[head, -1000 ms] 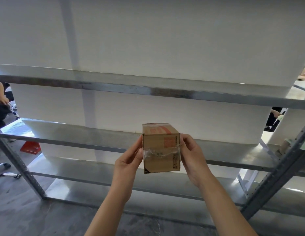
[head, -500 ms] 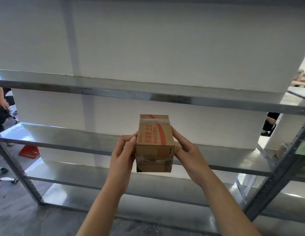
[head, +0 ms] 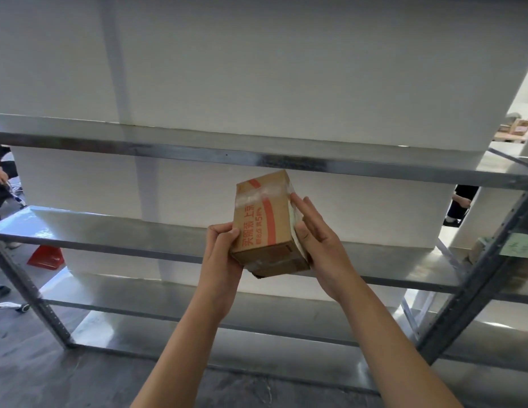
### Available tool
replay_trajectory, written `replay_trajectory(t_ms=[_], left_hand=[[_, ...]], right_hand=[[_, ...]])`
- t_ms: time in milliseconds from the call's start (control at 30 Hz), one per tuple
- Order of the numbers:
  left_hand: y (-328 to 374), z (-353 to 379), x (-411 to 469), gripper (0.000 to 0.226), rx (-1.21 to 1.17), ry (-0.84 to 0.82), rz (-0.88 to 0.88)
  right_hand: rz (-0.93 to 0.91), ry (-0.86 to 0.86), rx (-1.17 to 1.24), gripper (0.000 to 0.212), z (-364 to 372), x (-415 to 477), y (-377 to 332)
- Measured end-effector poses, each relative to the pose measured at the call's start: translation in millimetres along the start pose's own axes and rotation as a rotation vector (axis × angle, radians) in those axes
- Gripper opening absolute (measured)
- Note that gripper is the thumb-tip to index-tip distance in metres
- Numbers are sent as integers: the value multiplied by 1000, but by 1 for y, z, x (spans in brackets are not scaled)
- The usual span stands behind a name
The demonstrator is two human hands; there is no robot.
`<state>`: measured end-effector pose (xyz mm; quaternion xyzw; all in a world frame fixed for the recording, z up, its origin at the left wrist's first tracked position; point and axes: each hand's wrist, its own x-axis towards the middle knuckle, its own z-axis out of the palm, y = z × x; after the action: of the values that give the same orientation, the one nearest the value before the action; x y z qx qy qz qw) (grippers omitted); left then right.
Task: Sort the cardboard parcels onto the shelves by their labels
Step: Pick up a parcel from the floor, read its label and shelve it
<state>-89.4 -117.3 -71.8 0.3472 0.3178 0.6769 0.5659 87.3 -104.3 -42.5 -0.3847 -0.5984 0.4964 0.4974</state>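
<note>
I've got the cardboard parcel [head: 264,222] up in the air w/ both hands, in front of the metal shelves [head: 257,160], between the upper and middle boards as seen from here, not resting on any of them. It's tilted, top end leaning away and to the right. The face toward me has red printed characters and a red stripe; clear tape crosses near the top and wraps the lower end. I can't read the print properly, too small and sideways. There's a pale strip, maybe a label, down the right side, mostly hidden by my fingers.

My left hand [head: 220,257] is clamped on the bottom-left corner, fingers curled tight over the edge, thumb out of sight. My right hand [head: 318,245] lies flat against the right side, fingers long and nearly straight, palm cupping the lower right corner. The box's underside is hidden.

Behind the rack is a plain white wall [head: 286,69]. A pale green note [head: 519,245] is stuck on the right upright [head: 478,275], writing too blurry to make out. Low left, under the shelf, a red thing [head: 46,257], partly cut by the frame. At the far left edge a seated person [head: 0,184], mostly cut off, and another person [head: 461,204] just visible past the right end.
</note>
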Motion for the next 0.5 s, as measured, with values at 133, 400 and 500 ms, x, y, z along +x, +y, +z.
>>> replay_trajectory(t_ms=[133,400,500], left_hand=[[-7,-5,0,9,-2,22,24],[-26,-20,-8,33,126,24,44],[-32,-22,-8,27,231,29,96]], right_hand=[[121,10,208,79,1,2,7],[185,25,106,80,1,-3,26],[178,52,43,87,1,-3,29]])
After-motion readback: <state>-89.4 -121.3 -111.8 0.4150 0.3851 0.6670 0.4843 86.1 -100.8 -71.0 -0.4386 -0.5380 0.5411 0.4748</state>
